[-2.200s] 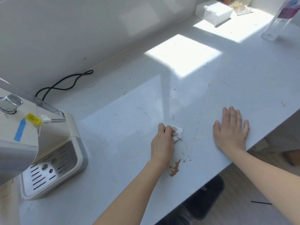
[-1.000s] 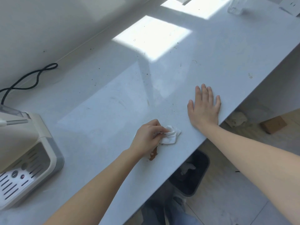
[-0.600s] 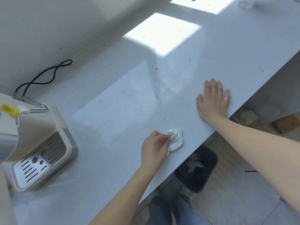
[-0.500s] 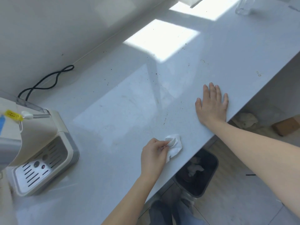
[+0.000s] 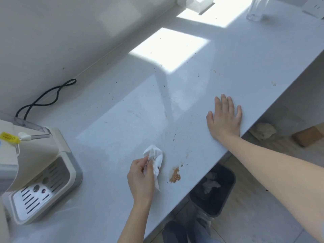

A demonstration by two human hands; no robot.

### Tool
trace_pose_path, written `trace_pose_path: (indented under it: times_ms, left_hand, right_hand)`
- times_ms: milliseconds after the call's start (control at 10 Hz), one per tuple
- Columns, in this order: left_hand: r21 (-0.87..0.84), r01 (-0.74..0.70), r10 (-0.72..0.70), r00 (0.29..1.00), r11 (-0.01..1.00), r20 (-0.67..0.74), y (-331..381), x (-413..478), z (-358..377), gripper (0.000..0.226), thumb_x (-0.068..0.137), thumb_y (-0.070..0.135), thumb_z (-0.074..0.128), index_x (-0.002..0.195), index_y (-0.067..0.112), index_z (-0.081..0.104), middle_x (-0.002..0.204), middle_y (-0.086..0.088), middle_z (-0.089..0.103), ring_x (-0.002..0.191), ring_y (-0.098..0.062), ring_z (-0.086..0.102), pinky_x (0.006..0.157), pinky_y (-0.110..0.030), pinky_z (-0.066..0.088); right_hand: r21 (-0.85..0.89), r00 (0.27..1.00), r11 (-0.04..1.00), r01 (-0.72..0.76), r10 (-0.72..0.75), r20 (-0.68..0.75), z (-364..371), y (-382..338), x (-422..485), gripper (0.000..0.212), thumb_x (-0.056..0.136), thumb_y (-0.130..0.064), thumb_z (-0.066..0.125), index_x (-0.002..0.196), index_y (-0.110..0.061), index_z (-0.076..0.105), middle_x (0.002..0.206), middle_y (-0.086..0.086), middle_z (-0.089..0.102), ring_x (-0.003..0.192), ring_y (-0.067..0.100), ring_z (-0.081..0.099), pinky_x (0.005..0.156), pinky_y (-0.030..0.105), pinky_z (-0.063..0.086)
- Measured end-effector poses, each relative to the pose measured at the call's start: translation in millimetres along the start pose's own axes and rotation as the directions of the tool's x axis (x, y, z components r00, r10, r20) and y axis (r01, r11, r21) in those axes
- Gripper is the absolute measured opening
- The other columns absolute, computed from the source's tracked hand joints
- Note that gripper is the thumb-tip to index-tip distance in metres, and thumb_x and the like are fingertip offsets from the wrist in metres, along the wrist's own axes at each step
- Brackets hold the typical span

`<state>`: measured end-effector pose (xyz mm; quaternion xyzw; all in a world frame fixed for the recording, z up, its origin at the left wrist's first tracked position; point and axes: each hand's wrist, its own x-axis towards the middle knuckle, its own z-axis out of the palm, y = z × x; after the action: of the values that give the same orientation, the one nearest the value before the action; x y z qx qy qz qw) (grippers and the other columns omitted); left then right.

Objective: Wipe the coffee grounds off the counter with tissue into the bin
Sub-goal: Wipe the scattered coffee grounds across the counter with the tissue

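My left hand pinches a crumpled white tissue and holds it lifted slightly off the white counter. A small brown pile of coffee grounds lies just right of the tissue, near the counter's front edge. Fine dark specks trail from it toward the back. My right hand rests flat on the counter at the front edge, fingers spread, holding nothing. A dark bin stands on the floor below the edge, under the pile, with crumpled tissue inside.
A cream coffee machine with a slotted drip tray stands at the left, its black cord looping by the wall. At the far end stand a clear bottle and a white box. A cardboard piece lies on the floor.
My left hand has drawn back to the left and lifted the tissue, uncovering the brown pile near the edge. My right hand has stayed flat on the counter.
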<state>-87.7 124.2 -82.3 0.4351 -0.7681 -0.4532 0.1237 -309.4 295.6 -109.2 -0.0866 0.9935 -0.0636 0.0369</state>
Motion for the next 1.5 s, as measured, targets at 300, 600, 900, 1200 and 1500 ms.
trace_pose_path:
  times_ms: [300, 600, 900, 1200, 1500]
  left_hand:
    - [0.020, -0.066, 0.064, 0.994, 0.998, 0.086, 14.6, -28.9, 28.5, 0.024, 0.093, 0.022, 0.055, 0.113, 0.017, 0.067, 0.095, 0.011, 0.059, 0.087, -0.003, 0.058, 0.070, -0.011, 0.042]
    - [0.035, -0.128, 0.123, 0.984, 0.991, 0.129, 19.2, -44.5, 44.9, 0.022, 0.093, 0.018, 0.055, 0.111, 0.021, 0.066, 0.100, 0.016, 0.056, 0.091, 0.005, 0.054, 0.072, -0.006, 0.041]
    - [-0.068, 0.010, 0.001, 0.986, 0.998, 0.165, 30.2, -46.9, 37.5, 0.017, 0.086, 0.029, 0.057, 0.099, 0.036, 0.048, 0.100, 0.018, 0.058, 0.090, -0.001, 0.058, 0.071, -0.020, 0.049]
    - [0.187, -0.196, 0.177, 0.977, 0.963, 0.117, 27.4, -63.4, 34.3, 0.050, 0.073, 0.044, 0.066, 0.115, 0.037, 0.040, 0.109, 0.022, 0.043, 0.095, -0.001, 0.049, 0.069, -0.023, 0.047]
    - [-0.103, -0.071, 0.069, 0.997, 0.992, -0.024, 21.1, -54.9, 37.5, 0.025, 0.085, 0.007, 0.053, 0.092, 0.031, 0.056, 0.096, 0.012, 0.058, 0.088, 0.003, 0.053, 0.069, -0.006, 0.041]
  right_hand:
    - [-0.006, 1.000, 1.000, -0.009, 0.009, 0.004, 1.9, -0.4, -0.1, 0.060, 0.097, -0.039, 0.018, 0.152, -0.016, 0.010, 0.162, 0.003, 0.007, 0.148, 0.020, 0.003, 0.118, 0.049, 0.005]
    - [-0.001, 1.000, 1.000, -0.001, 0.001, -0.007, 1.7, 0.6, 0.6, 0.060, 0.098, -0.038, 0.020, 0.152, -0.015, 0.010, 0.161, 0.004, 0.008, 0.148, 0.020, 0.004, 0.117, 0.048, 0.004]
    - [0.111, 0.999, 0.993, 0.034, -0.030, -0.041, -1.8, 1.9, -0.9, 0.054, 0.095, -0.034, 0.036, 0.145, -0.014, 0.030, 0.158, 0.006, 0.021, 0.147, 0.022, 0.011, 0.118, 0.050, 0.005]
    - [0.136, 0.995, 0.987, 0.091, -0.085, -0.045, -4.5, 6.5, -5.9, 0.052, 0.095, -0.033, 0.035, 0.144, -0.014, 0.030, 0.158, 0.006, 0.020, 0.147, 0.022, 0.010, 0.119, 0.048, 0.004]
    - [0.121, 0.994, 0.988, 0.100, -0.094, -0.055, -2.1, 5.8, -6.5, 0.052, 0.095, -0.033, 0.034, 0.143, -0.013, 0.031, 0.157, 0.008, 0.021, 0.147, 0.024, 0.011, 0.118, 0.050, 0.005]
